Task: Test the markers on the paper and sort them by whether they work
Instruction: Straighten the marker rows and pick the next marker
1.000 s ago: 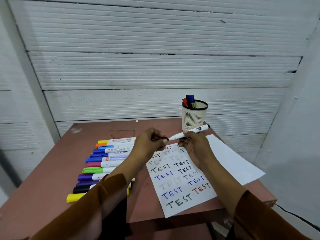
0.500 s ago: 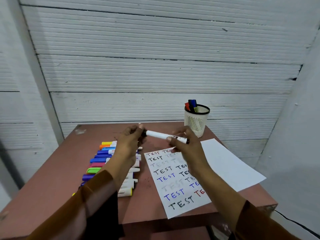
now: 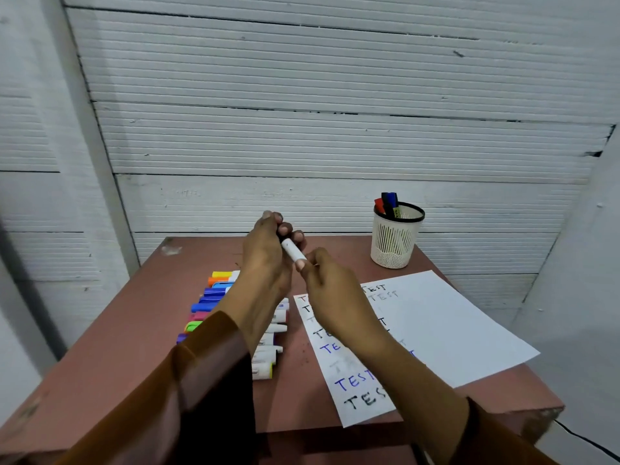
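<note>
Closest to the camera, the paper (image 3: 436, 323) with TEST scribbles lies flat on the table (image 3: 141, 330). Above it, the right hand (image 3: 330, 286) pinches the white marker (image 3: 292, 250) at its lower end, and the left hand (image 3: 268, 246) curls around the upper end. Marker row (image 3: 214, 297) left, mesh cup (image 3: 396, 239) at the back.

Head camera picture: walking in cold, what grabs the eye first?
Two hands meet mid-frame over a reddish table, the left hand and right hand both gripping one white marker. To the left lies a row of bright-capped markers, to the right a paper covered with the word TEST, and behind it a mesh cup holding markers.
</note>
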A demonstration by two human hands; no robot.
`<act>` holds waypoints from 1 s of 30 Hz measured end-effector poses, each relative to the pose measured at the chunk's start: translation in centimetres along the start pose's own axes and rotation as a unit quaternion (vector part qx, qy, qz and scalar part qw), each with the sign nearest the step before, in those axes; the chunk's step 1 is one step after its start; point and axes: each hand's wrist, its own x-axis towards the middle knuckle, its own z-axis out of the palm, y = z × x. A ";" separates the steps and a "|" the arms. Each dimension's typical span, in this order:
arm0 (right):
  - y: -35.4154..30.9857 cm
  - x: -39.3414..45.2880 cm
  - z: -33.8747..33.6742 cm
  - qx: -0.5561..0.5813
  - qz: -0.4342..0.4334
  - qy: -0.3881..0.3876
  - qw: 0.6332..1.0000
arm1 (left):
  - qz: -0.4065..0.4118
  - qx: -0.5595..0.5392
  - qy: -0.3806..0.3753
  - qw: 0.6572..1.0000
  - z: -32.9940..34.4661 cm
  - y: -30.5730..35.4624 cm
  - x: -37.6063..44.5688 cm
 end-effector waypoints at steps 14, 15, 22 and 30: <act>4.7 1.0 -1.5 0.282 0.168 -0.145 0.933 | 0.084 0.316 -0.085 0.941 -3.7 -0.4 -0.3; 5.3 1.2 -2.0 0.270 0.170 -0.126 0.939 | 0.084 0.315 -0.068 0.943 -4.3 0.0 0.1; 8.0 6.2 -6.8 0.088 0.107 0.145 0.980 | 0.090 0.375 -0.003 0.923 -8.1 2.6 2.5; 9.4 12.6 -11.9 0.007 0.007 0.339 0.941 | 0.141 0.504 0.106 0.845 -14.7 5.8 4.5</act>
